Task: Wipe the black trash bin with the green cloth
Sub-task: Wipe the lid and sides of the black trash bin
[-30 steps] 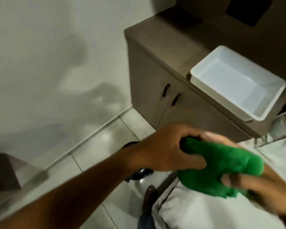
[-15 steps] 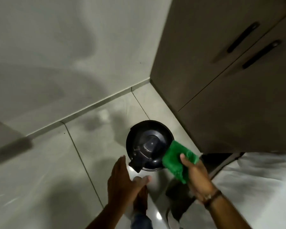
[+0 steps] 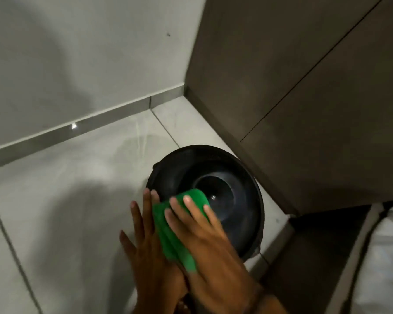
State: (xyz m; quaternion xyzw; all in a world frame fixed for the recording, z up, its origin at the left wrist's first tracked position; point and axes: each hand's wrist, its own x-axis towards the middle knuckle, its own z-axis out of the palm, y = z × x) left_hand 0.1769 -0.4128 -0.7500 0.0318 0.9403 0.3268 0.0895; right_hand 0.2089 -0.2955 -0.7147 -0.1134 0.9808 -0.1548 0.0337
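A round black trash bin (image 3: 234,196) stands on the pale tiled floor (image 3: 66,211), in the corner where the grey wall (image 3: 77,53) with its skirting strip meets the side of a brown cabinet (image 3: 304,98); the bin's far right rim sits just beside the cabinet's base. Seen from above, its domed lid has a raised circular centre with a small shiny dot. The green cloth (image 3: 179,232) lies folded over the near left part of the lid, draping down past the rim toward the person. The right hand (image 3: 204,241) presses flat on top of the cloth, its fingers (image 3: 186,207) spread and extended, not curled around the fabric, with the fingertips reaching toward the lid's centre. The left hand (image 3: 148,243) is just to the left of the cloth, palm open and fingers straight and slightly apart, its fingertips touching or nearly touching the bin's left rim; whether it bears on the bin's side or only rests alongside the cloth I cannot tell. Its inner edge meets the cloth's left edge. Both hands are somewhat blurred. A shadow of the arms falls across the floor tiles to the left of the bin. At the right edge of the view a white fabric (image 3: 386,257) shows beside a dark gap below the cabinet.
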